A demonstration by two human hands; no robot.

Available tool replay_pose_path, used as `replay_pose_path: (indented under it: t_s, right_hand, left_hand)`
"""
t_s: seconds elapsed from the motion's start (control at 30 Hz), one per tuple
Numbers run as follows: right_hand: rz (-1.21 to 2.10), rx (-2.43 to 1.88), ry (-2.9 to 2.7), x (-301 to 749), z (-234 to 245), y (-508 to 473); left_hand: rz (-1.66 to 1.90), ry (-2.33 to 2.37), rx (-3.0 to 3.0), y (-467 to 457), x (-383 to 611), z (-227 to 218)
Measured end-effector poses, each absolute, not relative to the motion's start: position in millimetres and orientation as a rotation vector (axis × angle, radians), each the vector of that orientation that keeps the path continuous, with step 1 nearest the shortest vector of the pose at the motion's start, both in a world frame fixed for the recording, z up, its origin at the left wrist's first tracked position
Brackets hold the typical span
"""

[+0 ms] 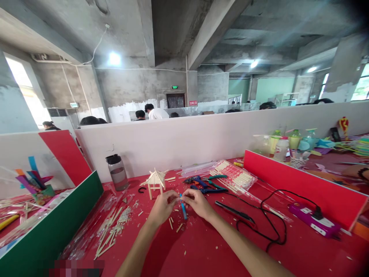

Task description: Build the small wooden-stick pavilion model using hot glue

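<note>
My left hand (166,204) and my right hand (198,202) meet over the middle of the red table, thumbs and fingertips pinched together. What lies between the fingertips is too small to make out. A slim blue stick-shaped thing (183,211) shows just below them; whether the fingers touch its upper end is unclear. Behind my left hand stands a small pavilion model (156,180) built of pale wooden sticks, with a peaked roof on posts. Pliers with blue handles (201,181) and a tool with teal handles (217,177) lie beyond my right hand.
Loose sticks (108,238) and scraps lie at left, near a water bottle (117,173). Bagged sticks (233,174) lie at the back right. A black pen-like tool (234,211), a cable (284,231) and a purple power strip (314,220) occupy the right. Green (57,223) and red (302,184) partitions flank the table.
</note>
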State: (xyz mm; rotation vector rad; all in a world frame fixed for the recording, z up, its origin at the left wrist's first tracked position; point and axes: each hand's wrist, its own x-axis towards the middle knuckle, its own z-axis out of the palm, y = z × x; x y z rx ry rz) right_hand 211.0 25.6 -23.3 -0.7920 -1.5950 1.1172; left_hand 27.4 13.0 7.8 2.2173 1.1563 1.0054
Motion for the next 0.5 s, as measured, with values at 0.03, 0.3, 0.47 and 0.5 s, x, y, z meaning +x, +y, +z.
replay_pose_path:
  t_s: [0.03, 0.3, 0.47, 0.5]
  right_hand:
    - [1.122, -0.789, -1.594, 211.0, -23.6, 25.6]
    - [1.138, -0.791, -1.604, 211.2, -23.8, 27.5]
    - [1.096, -0.832, -1.659, 212.9, -23.1, 26.0]
    - [1.088, -0.831, -1.665, 213.2, -23.3, 25.6]
  left_hand:
    - [1.003, 1.147, 2.221, 12.9, 27.3, 7.9]
    - [0.982, 1.128, 2.262, 14.1, 26.9, 4.0]
    - [0.952, 1.145, 2.274, 14.9, 26.7, 3.3]
    - [0.946, 1.144, 2.279, 14.6, 26.4, 3.7]
